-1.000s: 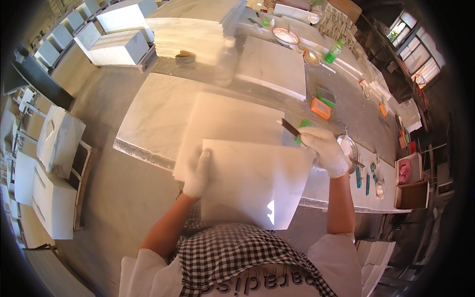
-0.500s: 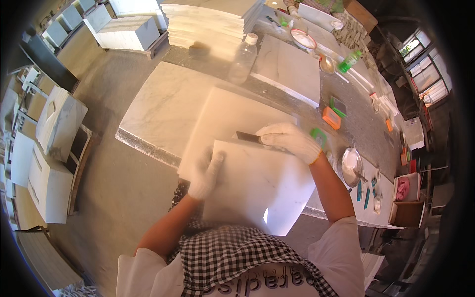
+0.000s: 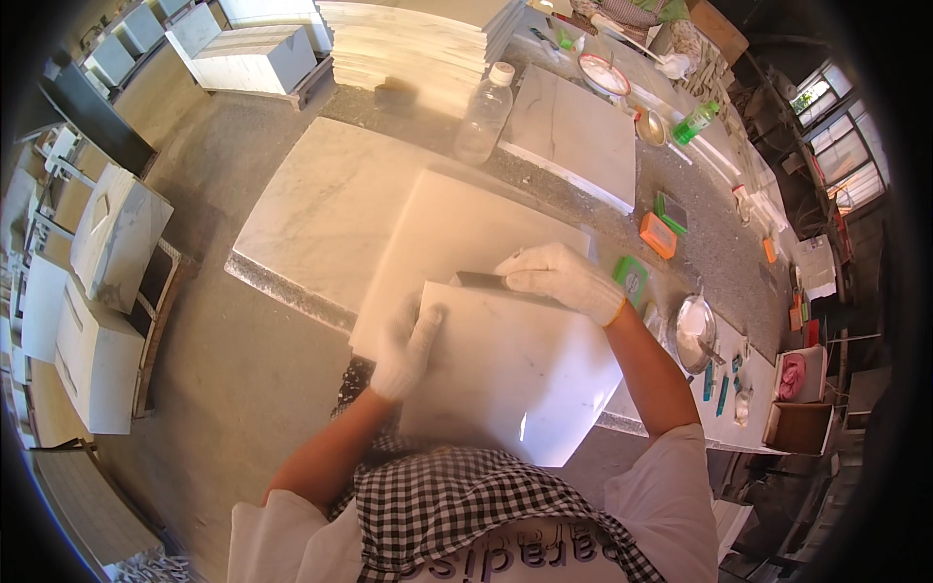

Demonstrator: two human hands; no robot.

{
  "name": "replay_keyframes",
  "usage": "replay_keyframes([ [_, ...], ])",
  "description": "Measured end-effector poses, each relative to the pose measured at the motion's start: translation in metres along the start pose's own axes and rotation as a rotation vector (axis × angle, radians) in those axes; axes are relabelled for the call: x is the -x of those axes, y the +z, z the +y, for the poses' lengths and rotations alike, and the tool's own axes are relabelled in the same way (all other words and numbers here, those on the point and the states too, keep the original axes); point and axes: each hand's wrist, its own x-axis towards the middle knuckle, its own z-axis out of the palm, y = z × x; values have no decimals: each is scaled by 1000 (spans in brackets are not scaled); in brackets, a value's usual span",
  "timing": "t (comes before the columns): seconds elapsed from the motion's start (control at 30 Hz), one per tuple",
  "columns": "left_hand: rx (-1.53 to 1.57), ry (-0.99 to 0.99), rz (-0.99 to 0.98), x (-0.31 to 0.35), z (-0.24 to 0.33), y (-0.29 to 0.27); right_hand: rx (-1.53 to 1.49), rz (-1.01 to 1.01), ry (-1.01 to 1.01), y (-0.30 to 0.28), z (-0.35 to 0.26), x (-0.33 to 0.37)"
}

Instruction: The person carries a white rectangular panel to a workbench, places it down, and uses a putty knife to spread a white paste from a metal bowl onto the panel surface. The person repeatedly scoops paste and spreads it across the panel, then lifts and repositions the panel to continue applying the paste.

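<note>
A white marble tile (image 3: pixel 505 369) with grey veins leans tilted toward my body, its lower edge near my checked apron. My left hand (image 3: pixel 406 352), in a white knit glove, grips its left edge, with the thumb on the front face and the fingers behind. My right hand (image 3: pixel 566 279), gloved too, pinches a dark narrow block (image 3: pixel 480 281), perhaps a sanding block, along the tile's upper edge. Behind that edge lies another white tile (image 3: pixel 428 214), flat on a larger marble slab (image 3: pixel 321 204).
Beyond stand a clear plastic bottle (image 3: pixel 483 117), a tile stack (image 3: pixel 408 49) and a loose tile (image 3: pixel 573 131). To the right are orange (image 3: pixel 658 235) and green (image 3: pixel 631 280) blocks and a bowl of white paste (image 3: pixel 694 330). Another person's gloved hand (image 3: pixel 673 66) shows at the far side.
My right hand has slid the dark block slightly left along the tile's upper edge. My left hand keeps its hold. The other person's hands and the white piece there have shifted.
</note>
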Motion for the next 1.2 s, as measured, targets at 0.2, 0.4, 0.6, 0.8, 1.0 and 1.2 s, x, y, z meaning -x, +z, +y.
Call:
replay_keyframes([
  [0.2, 25, 9, 11, 1, -2, 1, -1, 31, -13, 4, 3, 0],
  [0.4, 39, -5, -10, 1, -1, 0, 3, 68, 18, 5, -6, 3],
  [0.6, 48, -8, -18, 1, 2, 1, 60, 116, -29, 7, -15, 6],
  [0.8, 57, -4, -31, 1, 1, 0, 65, 131, -41, 7, -14, 7],
  [1.0, 66, 5, -30, 1, -2, 0, 105, 150, -72, 8, -10, 6],
  [1.2, 45, 4, -30, 1, -2, -1, 95, 161, -68, 8, -10, 8],
])
